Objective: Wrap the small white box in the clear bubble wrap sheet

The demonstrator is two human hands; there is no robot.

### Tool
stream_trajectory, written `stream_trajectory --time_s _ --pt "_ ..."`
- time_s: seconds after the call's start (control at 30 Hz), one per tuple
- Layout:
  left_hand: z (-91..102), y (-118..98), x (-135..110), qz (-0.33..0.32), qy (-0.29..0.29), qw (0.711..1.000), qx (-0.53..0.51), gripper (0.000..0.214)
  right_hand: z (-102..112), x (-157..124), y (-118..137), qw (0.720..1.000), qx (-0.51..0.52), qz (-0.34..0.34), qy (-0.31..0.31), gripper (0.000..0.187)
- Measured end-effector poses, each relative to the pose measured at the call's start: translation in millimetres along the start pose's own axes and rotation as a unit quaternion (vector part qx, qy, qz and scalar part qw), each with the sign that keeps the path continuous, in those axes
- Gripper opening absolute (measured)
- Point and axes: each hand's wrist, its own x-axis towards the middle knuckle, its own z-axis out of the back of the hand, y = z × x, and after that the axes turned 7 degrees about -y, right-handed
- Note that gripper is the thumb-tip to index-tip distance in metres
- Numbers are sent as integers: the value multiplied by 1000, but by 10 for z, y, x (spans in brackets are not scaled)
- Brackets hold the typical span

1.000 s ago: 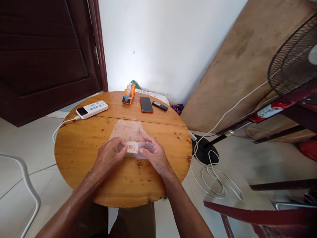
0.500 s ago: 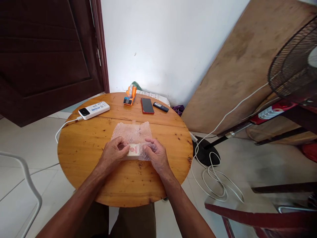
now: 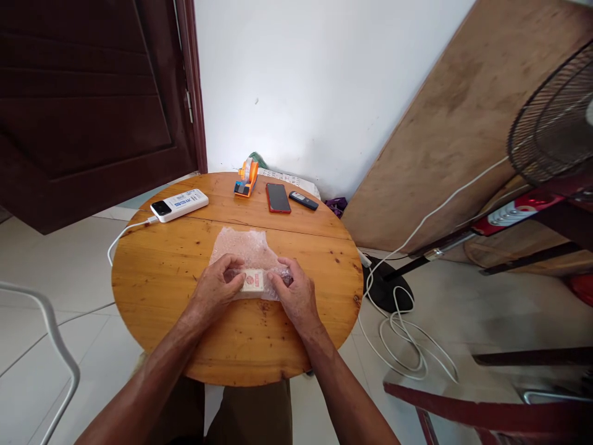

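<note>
A small whitish box (image 3: pixel 253 280) with red print lies on a sheet of clear bubble wrap (image 3: pixel 241 242). My left hand (image 3: pixel 217 283) grips the box's left end, thumb on its top and fingers curled behind. At the other end, my right hand (image 3: pixel 296 290) pinches a gathered part of the wrap between thumb and fingers. This folded part lies against the box's right end. Beyond the box the rest of the wrap spreads flat on the wooden table (image 3: pixel 231 346).
Along the table's far side are a white power bank (image 3: pixel 180 205) with a cable, an orange tape dispenser (image 3: pixel 246 178), a red-edged phone (image 3: pixel 278 198) and a small black device (image 3: pixel 303 200). A fan (image 3: pixel 551 117) and loose white cable (image 3: pixel 407 352) are to the right.
My right hand has drawn the wrap's right far corner in toward the box's right end. More of the box's printed top shows now. The left hand keeps its grip.
</note>
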Motion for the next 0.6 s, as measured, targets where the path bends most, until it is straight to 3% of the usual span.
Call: stream_trajectory --time_s 0.33,0.47,0.6 --pt "19 12 69 -13 33 998 45 30 -51 6 -99 987 -72 141 -38 31" --pt "6 9 79 -23 23 998 46 28 -10 -11 -19 956 -128 245 -96 28" --pt "-7 20 92 -24 16 999 45 27 2 -71 92 922 -139 343 -114 25"
